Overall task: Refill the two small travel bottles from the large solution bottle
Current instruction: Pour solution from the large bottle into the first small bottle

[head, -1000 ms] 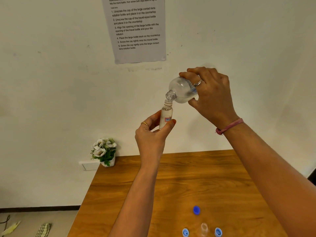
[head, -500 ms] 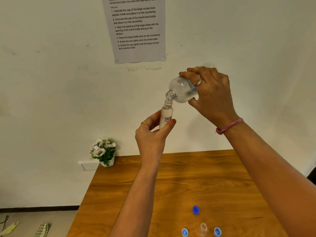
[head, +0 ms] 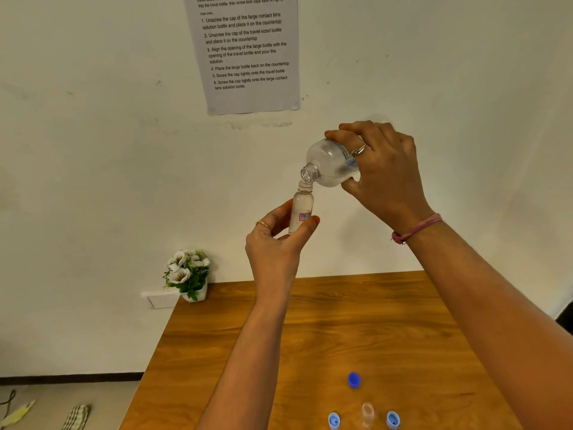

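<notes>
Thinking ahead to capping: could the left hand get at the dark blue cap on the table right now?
Probably not yet. The left hand holds the small travel bottle up under the large bottle. The dark blue cap lies unobstructed on the table.

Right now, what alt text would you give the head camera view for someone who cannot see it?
The right hand tips a large clear bottle mouth-down over a small bottle held upright by the left hand. Below, a wooden table holds another small bottle and three blue caps.
</notes>
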The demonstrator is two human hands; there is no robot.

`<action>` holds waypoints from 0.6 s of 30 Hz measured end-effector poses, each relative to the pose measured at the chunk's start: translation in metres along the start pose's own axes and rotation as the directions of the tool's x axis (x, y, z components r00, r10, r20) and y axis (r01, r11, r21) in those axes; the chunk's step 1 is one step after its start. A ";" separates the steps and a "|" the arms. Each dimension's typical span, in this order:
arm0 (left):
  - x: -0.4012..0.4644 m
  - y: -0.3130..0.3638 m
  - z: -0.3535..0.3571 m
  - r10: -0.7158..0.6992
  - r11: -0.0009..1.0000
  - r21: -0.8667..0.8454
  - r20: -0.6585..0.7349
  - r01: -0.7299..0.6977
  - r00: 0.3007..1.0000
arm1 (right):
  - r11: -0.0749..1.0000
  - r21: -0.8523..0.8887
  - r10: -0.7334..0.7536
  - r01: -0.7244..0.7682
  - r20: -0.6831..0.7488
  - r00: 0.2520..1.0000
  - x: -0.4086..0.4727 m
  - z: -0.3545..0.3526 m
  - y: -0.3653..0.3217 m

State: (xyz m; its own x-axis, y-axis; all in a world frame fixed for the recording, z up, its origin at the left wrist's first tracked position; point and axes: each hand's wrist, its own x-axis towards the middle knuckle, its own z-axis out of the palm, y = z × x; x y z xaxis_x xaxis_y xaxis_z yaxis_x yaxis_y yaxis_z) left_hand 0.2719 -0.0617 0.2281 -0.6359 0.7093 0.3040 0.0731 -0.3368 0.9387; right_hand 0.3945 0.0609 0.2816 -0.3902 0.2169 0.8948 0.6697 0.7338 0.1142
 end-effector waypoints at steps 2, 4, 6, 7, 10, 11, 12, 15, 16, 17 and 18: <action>0.000 0.000 0.000 -0.001 1.000 -0.002 0.001 0.001 1.000 | 1.000 0.001 0.000 0.000 -0.001 1.000 0.000 0.000 0.001; -0.001 0.000 0.001 -0.001 1.000 -0.002 0.000 0.001 1.000 | 1.000 0.001 0.000 0.000 0.001 1.000 -0.001 0.000 0.001; -0.001 -0.001 0.002 -0.002 1.000 -0.006 -0.002 0.002 1.000 | 1.000 0.002 -0.002 0.002 0.002 1.000 -0.001 -0.001 0.002; -0.001 -0.001 0.002 0.000 1.000 -0.006 -0.003 0.000 1.000 | 1.000 0.001 -0.002 0.002 0.004 1.000 -0.001 -0.001 0.002; -0.001 -0.001 0.002 0.002 1.000 -0.001 -0.005 -0.002 1.000 | 1.000 0.003 0.004 -0.004 0.008 1.000 0.000 -0.002 0.002; -0.001 -0.001 0.002 0.001 1.000 0.000 -0.005 -0.001 1.000 | 1.000 0.003 0.006 -0.006 0.010 1.000 -0.001 -0.003 0.001; -0.001 -0.001 0.002 -0.001 1.000 -0.001 -0.006 0.001 1.000 | 1.000 0.002 0.007 -0.007 0.012 1.000 -0.001 -0.003 0.001; -0.002 -0.002 0.003 0.001 1.000 0.005 -0.010 -0.001 1.000 | 1.000 0.003 0.002 -0.002 0.011 1.000 -0.001 -0.004 0.002; -0.002 -0.002 0.003 0.001 1.000 0.005 -0.011 -0.001 1.000 | 1.000 0.003 0.001 -0.001 0.009 1.000 -0.001 -0.005 0.002; -0.002 -0.002 0.003 0.001 1.000 0.004 -0.012 -0.001 1.000 | 1.000 0.002 0.001 -0.001 0.008 1.000 -0.001 -0.005 0.002; -0.002 -0.002 0.003 0.000 1.000 0.004 -0.012 0.000 1.000 | 1.000 0.000 0.000 0.000 0.006 1.000 -0.001 -0.005 0.002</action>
State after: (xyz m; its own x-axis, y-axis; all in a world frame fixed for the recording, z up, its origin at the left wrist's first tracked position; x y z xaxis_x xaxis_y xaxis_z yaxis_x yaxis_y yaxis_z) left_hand 0.2759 -0.0607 0.2265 -0.6451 0.7020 0.3019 0.0759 -0.3343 0.9394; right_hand 0.3996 0.0591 0.2832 -0.3943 0.2210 0.8920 0.6694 0.7341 0.1140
